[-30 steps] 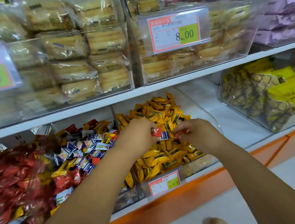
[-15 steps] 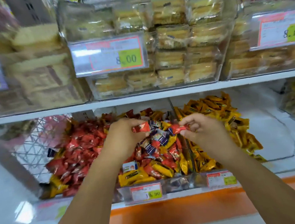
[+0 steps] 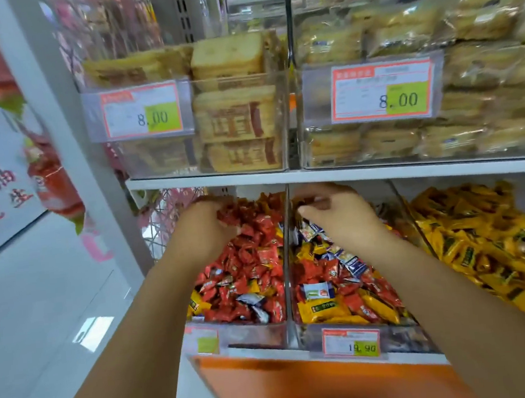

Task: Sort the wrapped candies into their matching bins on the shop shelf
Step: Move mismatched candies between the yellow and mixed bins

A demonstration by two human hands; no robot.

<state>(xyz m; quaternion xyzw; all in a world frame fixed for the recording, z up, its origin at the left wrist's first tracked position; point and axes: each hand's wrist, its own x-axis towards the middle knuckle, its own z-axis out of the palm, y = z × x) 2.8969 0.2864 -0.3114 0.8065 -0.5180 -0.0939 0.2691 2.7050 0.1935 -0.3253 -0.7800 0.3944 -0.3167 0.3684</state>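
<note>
A: So, where were the hands at that moment?

B: Apart, one on each side of the clear divider (image 3: pixel 287 260). The left hand (image 3: pixel 200 232) was over the left bin (image 3: pixel 251 336), with its fingers curled down against the top of the red candies (image 3: pixel 244 264) heaped there.

A: Was it holding one?

B: I could not tell. The fingertips blurred into the red wrappers.

A: And the other?

B: The right hand (image 3: pixel 342 217) hovered over the back of the middle bin (image 3: pixel 406 338), thumb and forefinger drawn close and the other fingers curled. Something dark showed at the fingertips, but I could not say whether it was a pinched candy.

A: What lay in that middle bin?

B: A pile of mixed candies (image 3: pixel 334 272), with red, yellow and blue-and-white wrappers together. A few yellow and dark pieces also sat among the red ones at the front of the left bin. Further right lay a heap of yellow candies (image 3: pixel 481 249).

A: Anything else?

B: A price tag (image 3: pixel 351 345) reading 19.90 was on the front of the middle bin. On the shelf above stood clear boxes of wrapped cakes (image 3: pixel 236 128), each with a tag marked 8.00.
</note>
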